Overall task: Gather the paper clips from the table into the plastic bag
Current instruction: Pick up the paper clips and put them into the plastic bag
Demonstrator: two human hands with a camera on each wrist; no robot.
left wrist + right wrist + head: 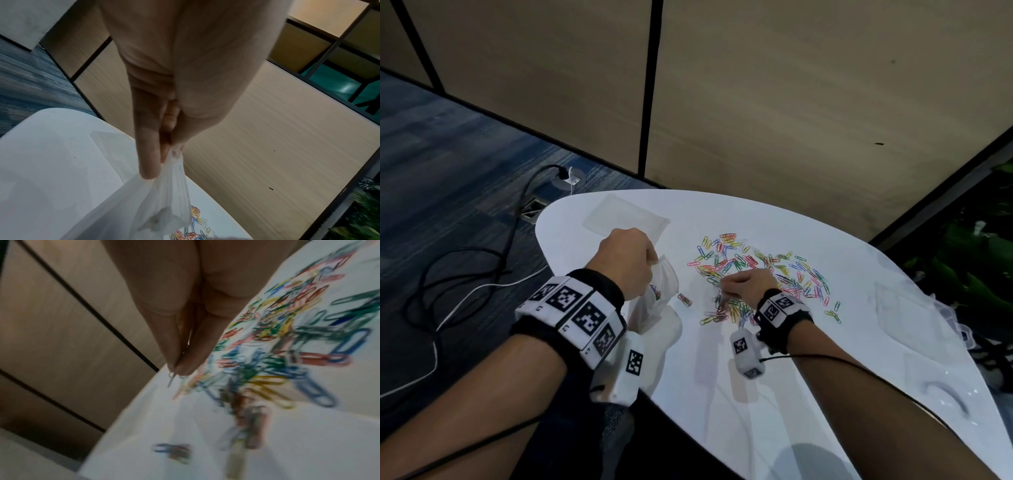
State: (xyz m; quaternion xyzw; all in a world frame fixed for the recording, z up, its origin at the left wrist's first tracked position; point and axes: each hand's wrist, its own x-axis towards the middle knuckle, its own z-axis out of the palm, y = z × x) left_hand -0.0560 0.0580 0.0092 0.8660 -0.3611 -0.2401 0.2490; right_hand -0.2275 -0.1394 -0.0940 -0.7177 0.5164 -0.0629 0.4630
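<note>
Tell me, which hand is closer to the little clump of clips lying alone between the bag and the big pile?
The right hand. It pinches a clip at the pile's near edge, just right of the clump. The left hand holds the bag farther off, to the clump's left.

Black and white cables (465,267) on blue carpet (448,164), a floor socket (532,209), green plants (976,260) beyond wood-panelled walls (791,102).

Coloured paper clips (760,274) strewn on table – translucent plastic bag (654,301) beside.
</note>
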